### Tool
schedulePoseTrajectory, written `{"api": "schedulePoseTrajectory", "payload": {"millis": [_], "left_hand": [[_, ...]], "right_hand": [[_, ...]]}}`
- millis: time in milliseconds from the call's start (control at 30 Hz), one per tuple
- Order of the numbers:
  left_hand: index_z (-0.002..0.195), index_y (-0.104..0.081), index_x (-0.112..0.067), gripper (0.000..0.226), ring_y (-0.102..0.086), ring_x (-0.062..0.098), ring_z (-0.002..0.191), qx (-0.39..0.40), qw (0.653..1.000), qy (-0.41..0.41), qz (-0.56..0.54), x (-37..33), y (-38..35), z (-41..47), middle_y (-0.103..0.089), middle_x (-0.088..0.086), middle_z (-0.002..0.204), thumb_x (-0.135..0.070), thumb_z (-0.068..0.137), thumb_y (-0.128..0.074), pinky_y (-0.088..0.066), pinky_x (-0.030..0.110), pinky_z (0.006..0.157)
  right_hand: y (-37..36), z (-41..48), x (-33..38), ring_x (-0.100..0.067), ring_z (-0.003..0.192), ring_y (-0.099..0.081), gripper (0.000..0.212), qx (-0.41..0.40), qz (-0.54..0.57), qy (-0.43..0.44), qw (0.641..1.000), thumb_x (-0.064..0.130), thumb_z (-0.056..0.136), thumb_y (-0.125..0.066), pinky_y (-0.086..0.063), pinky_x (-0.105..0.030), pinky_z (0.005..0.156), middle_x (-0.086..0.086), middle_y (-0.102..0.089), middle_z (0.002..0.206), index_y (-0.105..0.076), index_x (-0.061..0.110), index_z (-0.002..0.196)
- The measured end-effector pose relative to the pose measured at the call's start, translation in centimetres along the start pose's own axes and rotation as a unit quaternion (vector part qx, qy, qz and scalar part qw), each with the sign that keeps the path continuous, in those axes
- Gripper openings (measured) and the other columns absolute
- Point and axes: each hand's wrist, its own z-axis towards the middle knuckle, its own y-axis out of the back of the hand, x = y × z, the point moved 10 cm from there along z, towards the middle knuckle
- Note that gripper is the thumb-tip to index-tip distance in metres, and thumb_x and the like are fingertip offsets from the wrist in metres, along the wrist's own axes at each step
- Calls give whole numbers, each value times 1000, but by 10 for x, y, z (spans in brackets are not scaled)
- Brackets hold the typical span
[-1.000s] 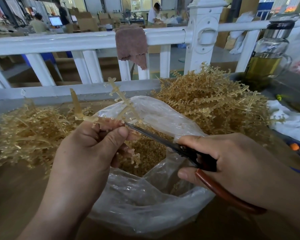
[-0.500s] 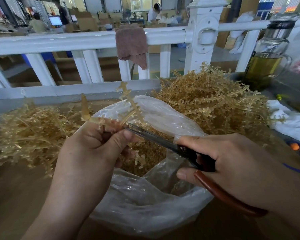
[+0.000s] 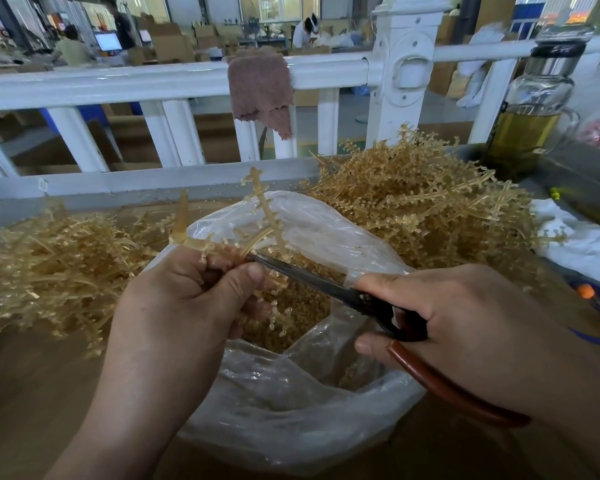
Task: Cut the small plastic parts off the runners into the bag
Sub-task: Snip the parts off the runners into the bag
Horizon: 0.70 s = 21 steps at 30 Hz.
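My left hand grips an amber plastic runner over the open clear plastic bag. Small parts still stud the runner's branches. My right hand holds scissors with brown handles, and the blades meet the runner just beside my left thumb. The bag holds a heap of cut amber parts. A pile of runners with parts lies behind the bag on the right. A pile of thinner stripped runners lies on the left.
A white railing with a brown cloth hung on it borders the bench at the back. A glass bottle of yellow liquid stands at the far right, with a white cloth below it. People work in the background.
My left hand has turned the runner so its upright branch swings right and nearer the bag. The scissors stay at the runner beside my thumb.
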Motion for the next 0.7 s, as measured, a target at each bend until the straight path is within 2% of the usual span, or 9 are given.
{"api": "schedulePoseTrajectory", "payload": {"millis": [100,333,467,533,600,700], "left_hand": [[76,-78,-21,14,-61,-1,44,-3,1000,5,-13,-1,0,-1,-72,-10,59,-26,88,-72,-42,7,45],[70,-77,-23,20,-62,-3,45,-10,1000,-3,4,-2,0,-1,-71,-13,59,-24,90,-72,-42,7,44],[74,-77,-38,21,-64,-2,47,-7,1000,-10,-8,-6,0,-1,-72,-12,60,-25,90,-71,-43,8,44],[73,-78,-32,21,-63,-2,47,-1,1000,-10,-16,-6,-1,-2,-73,-12,61,-23,91,-70,-43,7,43],[75,-77,-22,21,-65,-1,49,0,1000,0,-30,-3,-2,-2,-74,-11,63,-22,94,-68,-43,7,43],[91,-73,-18,16,-72,9,59,5,997,22,-76,6,-4,0,-78,-7,76,-25,99,-61,-50,15,47]], "right_hand": [[1,0,1,5,59,-55,57,-7,-5,0,1000,74,77,-34,-35,-10,48,27,-51,61,-62,43,115],[4,-3,3,1,62,-60,62,-13,-18,2,1000,74,77,-32,-51,-19,55,23,-63,70,-63,42,119],[5,-2,4,3,56,-53,56,-5,-24,0,1000,74,79,-31,-41,-14,49,23,-53,62,-63,44,114],[3,-1,3,5,57,-53,51,-1,-12,-7,1000,74,79,-33,-38,-13,48,24,-51,60,-62,45,109],[-2,-1,-1,3,65,-58,48,10,24,-13,1000,74,79,-39,-42,-13,55,23,-56,64,-62,43,108],[-7,0,-6,0,76,-63,59,22,68,-22,997,78,76,-42,-50,-23,64,18,-68,81,-58,39,117]]}}
